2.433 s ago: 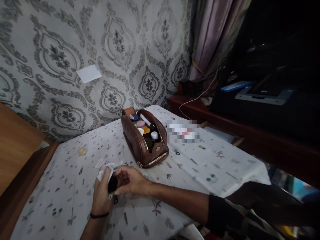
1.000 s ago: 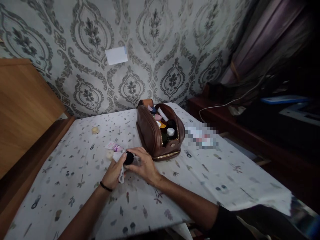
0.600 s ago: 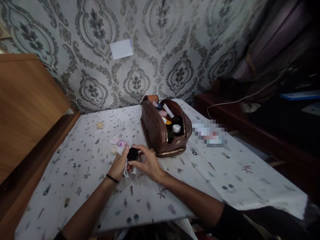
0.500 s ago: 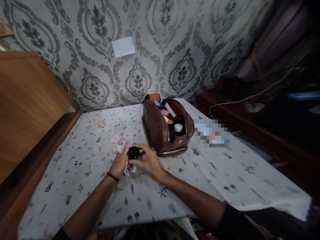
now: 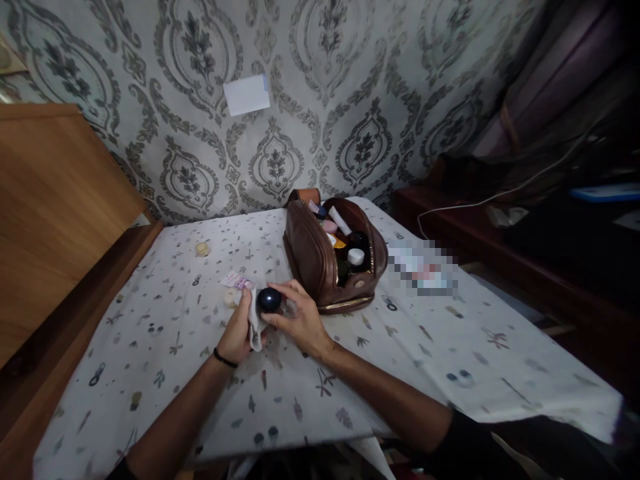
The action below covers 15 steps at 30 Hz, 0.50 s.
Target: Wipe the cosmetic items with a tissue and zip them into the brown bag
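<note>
My right hand (image 5: 306,325) pinches a round, glossy black object (image 5: 270,300), which looks like a jar or its lid, between thumb and fingers. Folded in my left hand (image 5: 236,339) is a white tissue or wipe (image 5: 255,327), right beside the black object. A black band circles the left wrist. Just past the left fingers lie a small white-and-purple packet (image 5: 234,281) and a pale round item (image 5: 230,298). Behind my right hand stands a brown toiletry bag (image 5: 311,250), unzipped, with several bottles and tubes inside, among them a white-capped one (image 5: 356,257).
A patterned white cloth (image 5: 175,400) covers the table. Another small cream round item (image 5: 201,249) lies at the back left. To the bag's right is a blurred-out item (image 5: 425,268). A wooden cabinet (image 5: 60,213) borders the left, and papered wall (image 5: 280,40) rises behind.
The black object has tilted in my right hand, its glossy face now catching light. The white tissue has drawn up flatter and more upright in my left hand.
</note>
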### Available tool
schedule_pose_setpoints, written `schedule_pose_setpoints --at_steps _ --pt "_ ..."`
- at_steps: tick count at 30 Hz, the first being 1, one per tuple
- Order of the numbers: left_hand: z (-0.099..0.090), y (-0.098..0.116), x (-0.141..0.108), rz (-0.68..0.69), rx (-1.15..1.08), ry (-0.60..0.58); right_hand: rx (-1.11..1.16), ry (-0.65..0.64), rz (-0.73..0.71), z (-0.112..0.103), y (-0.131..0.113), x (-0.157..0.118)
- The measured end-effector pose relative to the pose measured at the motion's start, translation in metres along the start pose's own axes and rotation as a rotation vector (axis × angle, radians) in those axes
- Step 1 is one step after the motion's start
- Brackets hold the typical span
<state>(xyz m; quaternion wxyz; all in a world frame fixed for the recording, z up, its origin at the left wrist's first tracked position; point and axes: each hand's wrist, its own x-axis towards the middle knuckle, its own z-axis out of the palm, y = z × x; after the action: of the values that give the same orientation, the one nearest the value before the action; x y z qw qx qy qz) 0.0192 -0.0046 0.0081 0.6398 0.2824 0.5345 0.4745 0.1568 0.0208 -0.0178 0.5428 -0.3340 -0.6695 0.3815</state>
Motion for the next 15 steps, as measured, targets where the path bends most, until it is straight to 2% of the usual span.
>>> schedule_pose_setpoints --at_steps 6,10,15 --pt "0.0032 0.0054 -0.0061 0.037 -0.047 -0.071 -0.009 -0.004 -0.003 -0.0028 0.0019 0.0025" --pt "0.0032 0.0055 -0.0051 0.143 -0.018 -0.082 -0.078 -0.03 -0.07 -0.0039 0.0032 0.0019" --pt "0.0025 0.003 -0.0036 0.202 0.01 -0.021 -0.102 -0.064 -0.107 -0.0032 0.0021 0.0006"
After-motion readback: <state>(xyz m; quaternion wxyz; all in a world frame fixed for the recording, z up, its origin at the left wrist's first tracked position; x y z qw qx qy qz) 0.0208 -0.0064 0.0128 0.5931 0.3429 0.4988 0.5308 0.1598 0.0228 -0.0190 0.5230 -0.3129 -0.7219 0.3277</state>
